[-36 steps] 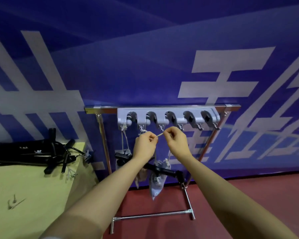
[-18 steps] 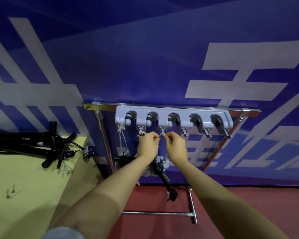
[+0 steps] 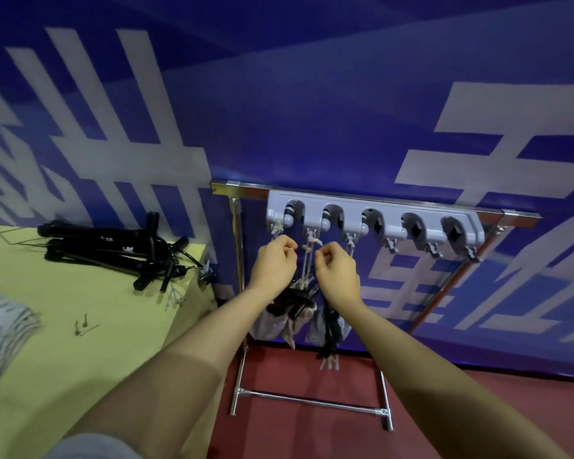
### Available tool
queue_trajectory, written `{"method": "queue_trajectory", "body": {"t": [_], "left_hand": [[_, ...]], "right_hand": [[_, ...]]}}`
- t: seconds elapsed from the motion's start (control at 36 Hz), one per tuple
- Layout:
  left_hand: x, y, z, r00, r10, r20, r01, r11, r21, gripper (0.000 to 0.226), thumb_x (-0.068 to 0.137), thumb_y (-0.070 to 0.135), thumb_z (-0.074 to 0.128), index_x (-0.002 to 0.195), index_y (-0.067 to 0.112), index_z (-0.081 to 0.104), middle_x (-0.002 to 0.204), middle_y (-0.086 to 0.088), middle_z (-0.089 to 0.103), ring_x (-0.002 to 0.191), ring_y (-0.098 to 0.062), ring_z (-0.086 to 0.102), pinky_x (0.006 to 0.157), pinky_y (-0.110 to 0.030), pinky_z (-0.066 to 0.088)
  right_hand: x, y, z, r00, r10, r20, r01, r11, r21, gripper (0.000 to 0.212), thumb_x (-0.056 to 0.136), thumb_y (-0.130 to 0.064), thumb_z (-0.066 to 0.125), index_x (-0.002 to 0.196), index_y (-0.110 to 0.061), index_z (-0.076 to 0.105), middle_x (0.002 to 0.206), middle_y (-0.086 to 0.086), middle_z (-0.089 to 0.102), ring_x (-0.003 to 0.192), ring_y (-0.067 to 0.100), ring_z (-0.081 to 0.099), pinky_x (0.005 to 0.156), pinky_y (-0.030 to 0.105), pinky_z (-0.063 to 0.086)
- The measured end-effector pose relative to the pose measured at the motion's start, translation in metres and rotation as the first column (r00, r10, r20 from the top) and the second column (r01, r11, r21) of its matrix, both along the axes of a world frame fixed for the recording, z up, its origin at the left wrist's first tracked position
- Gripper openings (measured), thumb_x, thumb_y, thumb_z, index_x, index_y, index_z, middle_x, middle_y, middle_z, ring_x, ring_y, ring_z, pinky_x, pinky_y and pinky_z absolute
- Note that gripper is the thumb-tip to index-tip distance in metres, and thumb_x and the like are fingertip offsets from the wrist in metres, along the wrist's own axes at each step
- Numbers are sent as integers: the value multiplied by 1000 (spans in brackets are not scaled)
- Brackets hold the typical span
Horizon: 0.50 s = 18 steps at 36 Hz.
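Cord (image 3: 308,260) for the pouch I'm dealing with hangs from the second hook (image 3: 311,232) of the grey rack (image 3: 352,207), knotted just under the hook and running straight down between my two hands; so I'd say this one is basically hung

Left hand (image 3: 274,260) sits just left of the cord, fingers curled in with thumb and forefinger pinched together; right hand (image 3: 337,270) mirrors it on the other side; both are right beside the strands, but I honestly cannot tell from the head cam whether either one has a strand in the pinch or has let go

Progress as I read it: first hook (image 3: 275,226) has its string on; third hook (image 3: 350,238) has one too; the pouches (image 3: 272,326) dangle in a bunch below my wrists, in front of the blue wall; the three hooks further right (image 3: 431,249) look bare

So roughly halfway if the plan is to fill the row; what's left for this cord is checking the knot sits properly, then moving on; the black pile of gear (image 3: 113,246) on the yellow table (image 3: 80,342) to my left is untouched
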State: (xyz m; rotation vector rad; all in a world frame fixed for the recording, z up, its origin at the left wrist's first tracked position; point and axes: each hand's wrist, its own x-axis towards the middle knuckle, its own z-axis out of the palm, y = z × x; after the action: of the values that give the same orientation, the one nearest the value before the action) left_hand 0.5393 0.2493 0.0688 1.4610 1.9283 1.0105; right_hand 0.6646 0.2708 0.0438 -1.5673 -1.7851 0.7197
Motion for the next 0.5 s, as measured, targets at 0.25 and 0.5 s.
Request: {"method": "queue_trajectory", "body": {"t": [0.25,0.5], "left_hand": [[-102,-32,2,993,116,13,-116,993,-3,14,90,9,49,89,16,62,82,-5,65,80,-29,66,77,-40,55],[-241,-73,-12,980,194,-33,-196,978,-68,14,89,14,54,88,14,68,91,-11,71,88,-29,66,80,-38,54]], "right_hand": [[-98,-17,9,983,182,4,-181,982,-60,11,96,-22,47,87,-18,52,68,-7,52,65,17,53,63,36,43],[-230,-47,6,974,224,8,-222,968,-114,13,90,-17,48,82,-15,58,69,0,58,72,24,56,70,40,49]]}}
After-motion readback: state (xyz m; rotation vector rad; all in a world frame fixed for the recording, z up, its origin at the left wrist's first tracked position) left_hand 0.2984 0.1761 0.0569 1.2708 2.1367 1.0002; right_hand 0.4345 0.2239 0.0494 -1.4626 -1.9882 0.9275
